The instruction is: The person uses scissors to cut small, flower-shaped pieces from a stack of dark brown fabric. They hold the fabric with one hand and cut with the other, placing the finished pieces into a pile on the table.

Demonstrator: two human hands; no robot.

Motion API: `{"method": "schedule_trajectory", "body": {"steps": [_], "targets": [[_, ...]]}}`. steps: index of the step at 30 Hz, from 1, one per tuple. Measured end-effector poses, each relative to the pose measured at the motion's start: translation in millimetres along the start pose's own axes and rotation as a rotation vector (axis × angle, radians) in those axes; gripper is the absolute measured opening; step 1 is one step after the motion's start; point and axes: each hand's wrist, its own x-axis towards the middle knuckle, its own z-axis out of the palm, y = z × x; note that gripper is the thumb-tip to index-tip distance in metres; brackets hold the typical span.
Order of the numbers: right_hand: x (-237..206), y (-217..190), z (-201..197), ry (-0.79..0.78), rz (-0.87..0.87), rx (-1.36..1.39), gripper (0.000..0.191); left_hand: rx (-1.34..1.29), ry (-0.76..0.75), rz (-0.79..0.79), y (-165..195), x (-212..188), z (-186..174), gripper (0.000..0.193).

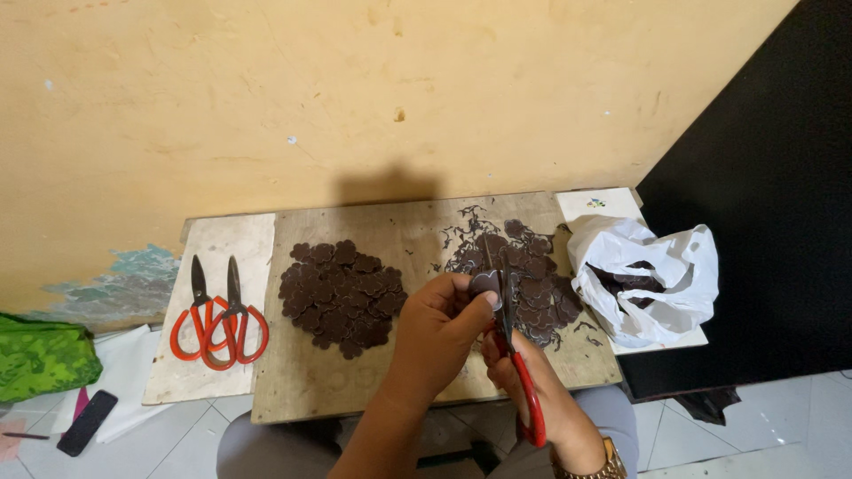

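At the centre of the frame, just above the person's lap, the left hand pinches a small dark brown flower-shaped cut-out between thumb and fingertips, holding it up over the low wooden board desk. The right hand is clenched around the red handles of a pair of scissors, whose dark blades point up the frame and meet the cut-out's edge.

To the left of the hands, mid-frame, a heap of finished dark brown scalloped pieces lies on the desk. Right of the blades sits a second, looser pile of brown pieces and curly offcuts, partly hidden behind the left hand and the scissors.

At the right edge of the desk a crumpled white plastic bag stands open; inside it shows some dark brown material, but what shape it has I cannot make out. It rests on a pale board whose far corner peeks out above it.

On the left, two more pairs of orange-handled shears lie side by side and overlapping on a lighter plywood panel.

At the lower left of the frame, on the tiled floor, lie a green patterned cloth and a flat black oblong object. A gold-coloured wristband at the right wrist is cut off by the bottom edge.
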Motion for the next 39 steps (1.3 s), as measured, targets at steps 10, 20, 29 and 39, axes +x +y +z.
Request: {"method": "schedule_trajectory", "body": {"steps": [10,20,29,39], "targets": [[-3,-6,0,-0.081,-0.072,-0.014,0.035,-0.027,-0.056,-0.079,5,0,-4,0.009],[-6,11,-6,-0.119,-0.155,-0.069,0.034,-0.189,-0.155,-0.101,5,-3,-6,0.007],[-9,4,-11,-0.091,-0.083,-0.114,0.068,-0.157,-0.109,-0.049,-3,1,-1,0.007],[-2,8,-14,-0.074,-0.111,-0.061,0.064,-0.154,-0.111,-0.062,-5,7,2,0.008]]}}
